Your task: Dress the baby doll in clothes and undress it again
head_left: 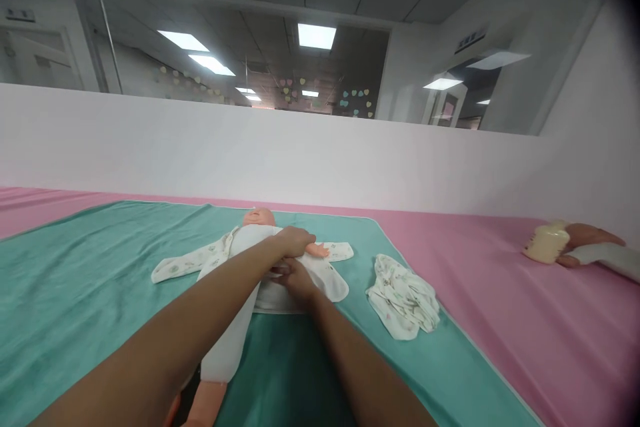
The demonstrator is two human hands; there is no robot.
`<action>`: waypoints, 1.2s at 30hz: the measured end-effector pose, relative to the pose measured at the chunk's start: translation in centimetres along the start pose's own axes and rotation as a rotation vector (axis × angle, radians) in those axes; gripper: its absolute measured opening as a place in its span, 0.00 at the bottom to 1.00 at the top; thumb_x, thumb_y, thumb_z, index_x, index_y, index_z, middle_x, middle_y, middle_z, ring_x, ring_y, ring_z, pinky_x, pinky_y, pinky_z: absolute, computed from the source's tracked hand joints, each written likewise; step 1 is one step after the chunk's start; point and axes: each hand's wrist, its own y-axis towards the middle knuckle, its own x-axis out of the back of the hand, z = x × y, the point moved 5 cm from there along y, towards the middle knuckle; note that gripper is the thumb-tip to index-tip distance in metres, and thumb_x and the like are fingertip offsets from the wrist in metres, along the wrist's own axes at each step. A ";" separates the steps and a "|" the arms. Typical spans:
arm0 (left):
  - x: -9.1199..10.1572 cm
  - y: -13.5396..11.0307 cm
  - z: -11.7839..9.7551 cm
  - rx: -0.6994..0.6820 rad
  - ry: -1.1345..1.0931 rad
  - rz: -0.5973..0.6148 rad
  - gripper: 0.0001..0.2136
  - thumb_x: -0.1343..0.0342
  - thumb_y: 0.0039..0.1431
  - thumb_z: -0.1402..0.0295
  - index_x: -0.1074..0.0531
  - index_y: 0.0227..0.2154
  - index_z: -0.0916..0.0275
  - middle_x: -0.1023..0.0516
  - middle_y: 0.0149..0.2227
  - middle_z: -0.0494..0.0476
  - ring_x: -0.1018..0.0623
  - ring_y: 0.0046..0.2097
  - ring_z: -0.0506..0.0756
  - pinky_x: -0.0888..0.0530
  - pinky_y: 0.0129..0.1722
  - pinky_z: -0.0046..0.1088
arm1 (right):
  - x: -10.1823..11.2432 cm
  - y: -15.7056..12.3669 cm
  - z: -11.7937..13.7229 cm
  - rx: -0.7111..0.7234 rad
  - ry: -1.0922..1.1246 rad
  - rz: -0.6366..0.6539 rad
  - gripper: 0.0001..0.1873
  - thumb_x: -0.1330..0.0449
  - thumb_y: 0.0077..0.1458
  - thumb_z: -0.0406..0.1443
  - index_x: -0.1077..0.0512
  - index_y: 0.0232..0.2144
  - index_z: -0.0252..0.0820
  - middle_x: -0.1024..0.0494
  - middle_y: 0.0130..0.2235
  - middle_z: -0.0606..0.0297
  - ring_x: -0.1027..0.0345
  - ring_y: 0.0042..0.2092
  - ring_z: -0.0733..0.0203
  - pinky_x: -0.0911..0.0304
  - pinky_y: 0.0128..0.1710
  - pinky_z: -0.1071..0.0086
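A baby doll (pixel 259 218) lies on its back on a teal mat (pixel 80 280), on top of an opened white patterned garment (pixel 180 264) with its sleeves spread. My left hand (pixel 295 241) rests on the doll's chest, fingers curled down over the cloth near the doll's bare arm (pixel 318 250). My right hand (pixel 294 278) sits just below it on the doll's belly, fingers closed on a fold of the white cloth. The doll's bare leg (pixel 207 400) shows at the bottom edge.
A crumpled patterned baby garment (pixel 404 298) lies on the mat's right side. The mat covers a pink sheet (pixel 525 333). At far right another person's hand (pixel 583 240) holds a cream bottle (pixel 547 243). A white partition wall (pixel 300 153) runs behind.
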 end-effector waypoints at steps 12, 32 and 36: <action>0.5 -1.9 -0.6 0.021 0.038 -0.068 0.11 0.52 0.54 0.74 0.33 0.40 0.59 0.26 0.40 0.60 0.26 0.42 0.60 0.31 0.40 0.37 | 12.8 -0.2 0.3 -0.152 -0.546 -0.453 0.11 0.39 0.42 0.41 0.31 0.26 0.39 0.26 0.34 0.55 0.35 0.44 0.50 0.45 0.41 0.64; 0.8 -1.8 1.6 0.308 0.039 -0.074 0.07 0.42 0.53 0.66 0.25 0.32 0.63 0.25 0.40 0.68 0.30 0.47 0.67 0.45 0.49 0.51 | 14.4 -0.1 0.6 0.058 0.548 -0.402 0.12 0.37 0.37 0.36 0.38 0.24 0.42 0.30 0.25 0.72 0.34 0.30 0.65 0.34 0.34 0.70; -0.4 -1.1 1.1 0.358 -0.003 -0.104 0.07 0.46 0.55 0.70 0.25 0.35 0.64 0.25 0.42 0.69 0.30 0.48 0.66 0.46 0.50 0.51 | 13.0 -0.2 1.3 0.047 0.590 -0.314 0.11 0.37 0.38 0.35 0.35 0.26 0.42 0.28 0.29 0.71 0.31 0.33 0.62 0.33 0.37 0.68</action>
